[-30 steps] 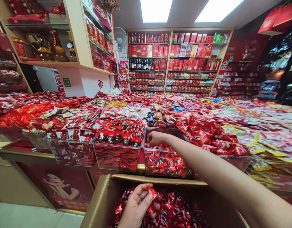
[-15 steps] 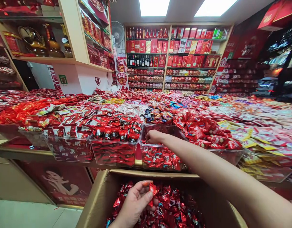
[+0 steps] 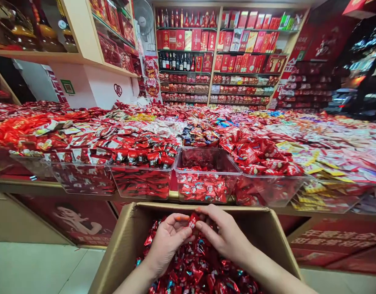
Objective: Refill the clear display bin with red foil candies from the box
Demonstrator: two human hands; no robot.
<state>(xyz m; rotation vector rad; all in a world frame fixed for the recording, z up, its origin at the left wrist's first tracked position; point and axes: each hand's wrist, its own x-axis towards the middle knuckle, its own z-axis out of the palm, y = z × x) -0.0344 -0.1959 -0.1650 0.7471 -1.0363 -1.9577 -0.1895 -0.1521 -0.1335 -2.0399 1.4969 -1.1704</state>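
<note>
Near the carton's far edge (image 3: 249,209), your left hand (image 3: 168,241) and right hand (image 3: 226,234) pinch one red candy (image 3: 192,221), best squeezed lightly.

Left hand (image 3: 168,241), one; right hand (image 3: 229,234), one; wrapped sweet (image 3: 193,220) at the fingertips, one; cardboard carton (image 3: 114,253), one; carton sweets (image 3: 197,265), too many to count; clear bins (image 3: 206,173) along the front, at least six; fan (image 3: 143,19), one; heart emblem (image 3: 118,90), one; green-framed placard (image 3: 67,87), one.

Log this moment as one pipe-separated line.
left hand: holding shiny red wrapped candy | right hand: fingertips at same candy | below: open brown cardboard box, wrapped candies inside | ahead: clear plastic bin, partly filled
</note>
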